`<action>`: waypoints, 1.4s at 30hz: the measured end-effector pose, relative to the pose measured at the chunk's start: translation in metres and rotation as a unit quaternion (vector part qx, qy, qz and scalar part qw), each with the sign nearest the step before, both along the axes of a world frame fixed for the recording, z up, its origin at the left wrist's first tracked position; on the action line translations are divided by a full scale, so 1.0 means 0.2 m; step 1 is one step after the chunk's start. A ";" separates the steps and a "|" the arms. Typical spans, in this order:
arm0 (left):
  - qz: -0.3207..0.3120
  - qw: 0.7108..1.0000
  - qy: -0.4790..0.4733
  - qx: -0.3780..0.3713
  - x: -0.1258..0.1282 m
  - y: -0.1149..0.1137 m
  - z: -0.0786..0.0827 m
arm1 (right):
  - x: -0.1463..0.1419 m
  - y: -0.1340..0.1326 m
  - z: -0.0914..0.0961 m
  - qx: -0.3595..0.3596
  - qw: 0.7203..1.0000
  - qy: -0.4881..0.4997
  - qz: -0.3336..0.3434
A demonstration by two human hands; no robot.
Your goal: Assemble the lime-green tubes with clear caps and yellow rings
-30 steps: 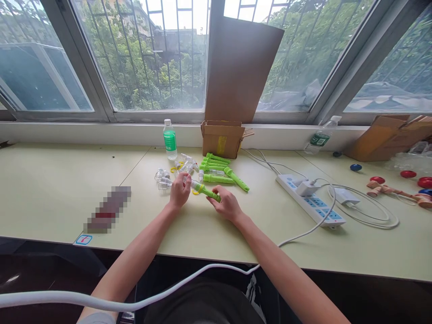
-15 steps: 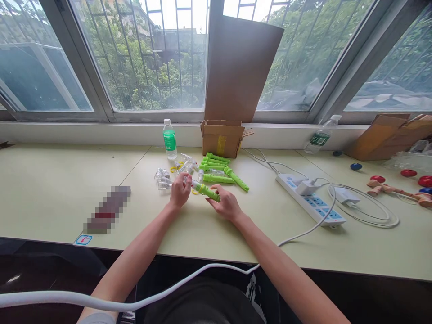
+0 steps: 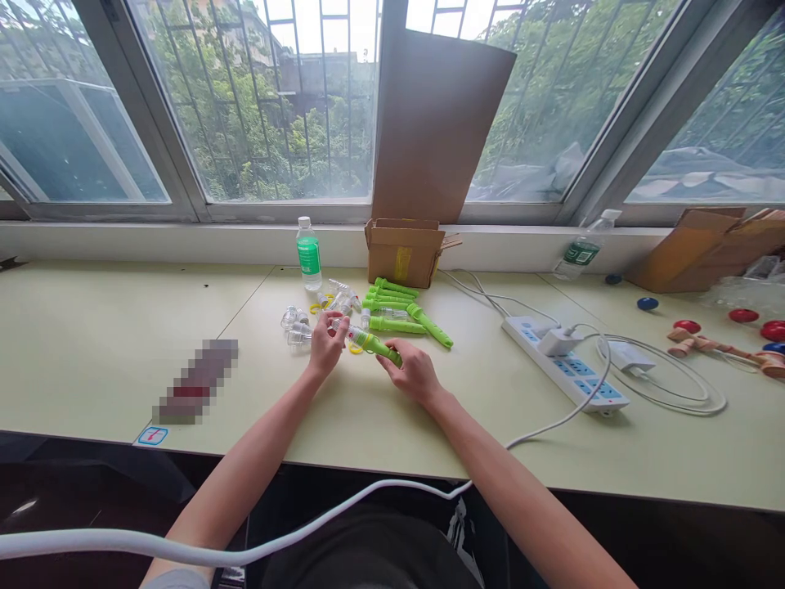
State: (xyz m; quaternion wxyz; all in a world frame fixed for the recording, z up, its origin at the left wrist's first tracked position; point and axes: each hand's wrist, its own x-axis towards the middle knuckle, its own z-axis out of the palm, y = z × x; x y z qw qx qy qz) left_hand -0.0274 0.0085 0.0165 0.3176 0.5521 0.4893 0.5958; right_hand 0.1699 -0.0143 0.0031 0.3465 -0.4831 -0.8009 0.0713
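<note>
My left hand [image 3: 328, 343] is curled round the clear end of the stick [image 3: 371, 344], in the middle of the frame. My right hand [image 3: 414, 368] is closed on its green end. I think a loose left grip could let the clear part slip, and a crooked push from the right could bend the join. The stick goes clear, red-spotted, yellow-ringed, then green, sloping down rightward.

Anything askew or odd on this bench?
A long white cable runs over the front edge of the pale-yellow tabletop and hangs loose; it might snag. One bright-green plastic tube lies skewed to its neighbours. Nothing looks spilled.
</note>
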 end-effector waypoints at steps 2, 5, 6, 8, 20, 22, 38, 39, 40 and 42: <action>-0.028 0.997 -0.068 -0.033 0.00 0.00 0.01 | 0.00 0.00 0.00 0.006 1.000 0.001 -0.004; -0.054 0.986 -0.139 -0.073 0.00 0.01 0.02 | 0.00 0.00 -0.01 0.010 1.000 -0.001 -0.013; -0.059 0.982 -0.158 -0.083 0.00 0.01 0.02 | 0.00 0.00 -0.01 0.010 1.000 -0.001 -0.015; -0.065 0.974 -0.193 -0.096 -0.01 0.02 0.02 | 0.00 0.00 -0.01 0.010 1.000 -0.003 -0.017; -0.112 0.933 -0.317 -0.132 -0.03 0.05 -0.02 | 0.01 0.02 -0.02 -0.012 0.999 -0.030 -0.020; -0.133 0.925 -0.333 -0.129 -0.03 0.06 -0.03 | 0.01 0.02 -0.02 -0.014 0.999 -0.030 -0.022; -0.137 0.915 -0.359 -0.122 -0.02 0.05 -0.01 | 0.00 0.00 -0.01 0.027 0.998 0.013 -0.054; -0.135 0.916 -0.358 -0.123 -0.02 0.05 -0.01 | 0.00 0.00 -0.01 0.020 0.999 0.015 -0.049; -0.134 0.916 -0.357 -0.125 -0.02 0.05 -0.01 | 0.00 0.00 -0.01 0.011 0.999 0.019 -0.043; -0.130 0.916 -0.357 -0.126 -0.02 0.04 -0.01 | 0.00 0.00 -0.01 -0.010 0.999 0.029 -0.028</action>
